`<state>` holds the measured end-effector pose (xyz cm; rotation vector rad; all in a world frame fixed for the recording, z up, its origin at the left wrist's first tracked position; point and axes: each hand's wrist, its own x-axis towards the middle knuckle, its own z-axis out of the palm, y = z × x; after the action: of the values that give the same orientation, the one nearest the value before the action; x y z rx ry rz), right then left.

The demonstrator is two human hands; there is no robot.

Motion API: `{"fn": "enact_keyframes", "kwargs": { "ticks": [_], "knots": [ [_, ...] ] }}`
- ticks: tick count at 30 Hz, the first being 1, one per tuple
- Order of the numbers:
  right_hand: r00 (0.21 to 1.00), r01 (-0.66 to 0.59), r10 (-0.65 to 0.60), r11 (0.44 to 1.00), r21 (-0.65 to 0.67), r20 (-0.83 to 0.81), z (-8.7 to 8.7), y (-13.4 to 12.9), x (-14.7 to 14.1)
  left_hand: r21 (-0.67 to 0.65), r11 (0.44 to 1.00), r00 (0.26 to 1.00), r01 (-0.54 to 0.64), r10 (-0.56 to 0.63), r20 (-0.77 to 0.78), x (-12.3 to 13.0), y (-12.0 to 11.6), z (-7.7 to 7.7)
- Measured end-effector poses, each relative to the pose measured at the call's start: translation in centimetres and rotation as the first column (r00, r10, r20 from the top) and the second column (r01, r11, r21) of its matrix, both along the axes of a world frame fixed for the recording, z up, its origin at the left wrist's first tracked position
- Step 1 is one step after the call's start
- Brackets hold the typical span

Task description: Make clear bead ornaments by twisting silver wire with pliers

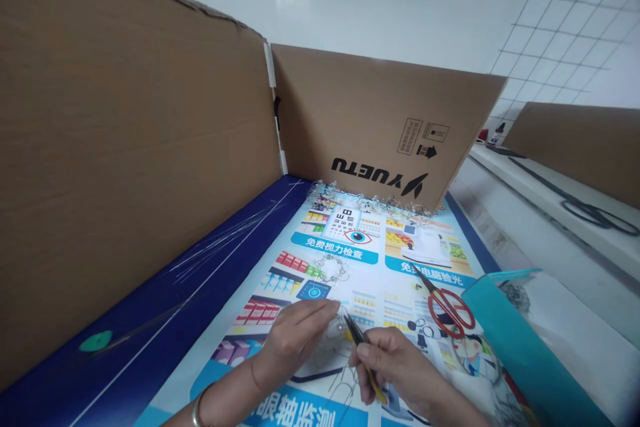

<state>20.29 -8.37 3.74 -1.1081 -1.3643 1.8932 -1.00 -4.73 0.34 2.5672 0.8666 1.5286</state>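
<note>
My right hand (395, 367) is shut on yellow-handled pliers (363, 353), whose dark tips point up and left. The tips reach a thin, clear-looking wire piece (333, 347), which my left hand (295, 337) presses or holds from the left. Its fingers lie across the piece's edge, and the exact grip is hidden. Loose wire ends (345, 387) trail below the hands. Red-handled scissors (447, 310) lie to the right of my right hand, apart from it.
A printed poster mat (345, 267) covers the work surface, with a wire ring (330, 267) and a wire tangle (360, 201) on it. Long thin wires (225, 240) lie on its blue border. Cardboard walls (125, 147) stand left and ahead; a teal folder (520, 340) lies right.
</note>
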Motion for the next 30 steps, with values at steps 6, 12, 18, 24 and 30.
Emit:
{"fn": "enact_keyframes", "kwargs": {
  "ticks": [6, 12, 18, 24, 30],
  "knots": [
    [0.996, 0.024, -0.027, 0.999, 0.034, 0.081, 0.6, 0.2, 0.1, -0.195, 0.972, 0.989, 0.134, -0.118, 0.092, 0.2, 0.0, 0.5],
    [0.985, -0.009, -0.003, 0.997, 0.074, 0.171, 0.5, 0.7, 0.7, -0.738, 0.466, 0.839, 0.487, -0.016, 0.543, 1.3, -0.9, 2.0],
    [0.966, -0.101, 0.082, 0.992, 0.069, 0.244, 0.4, 0.9, 1.0, -0.800, 0.123, 0.789, 0.587, 0.133, 0.600, 1.8, -0.3, 3.0],
    [0.947, -0.180, 0.154, 0.981, 0.068, 0.281, 0.6, 0.9, 1.3, -0.836, -0.054, 0.836, 0.546, 0.095, 0.540, 1.6, -0.1, 2.9],
    [0.953, -0.150, 0.118, 0.984, 0.097, 0.277, 0.2, 1.8, 1.0, -0.865, 0.064, 0.862, 0.497, 0.082, 0.501, 2.0, 0.4, 3.1]
  ]
}}
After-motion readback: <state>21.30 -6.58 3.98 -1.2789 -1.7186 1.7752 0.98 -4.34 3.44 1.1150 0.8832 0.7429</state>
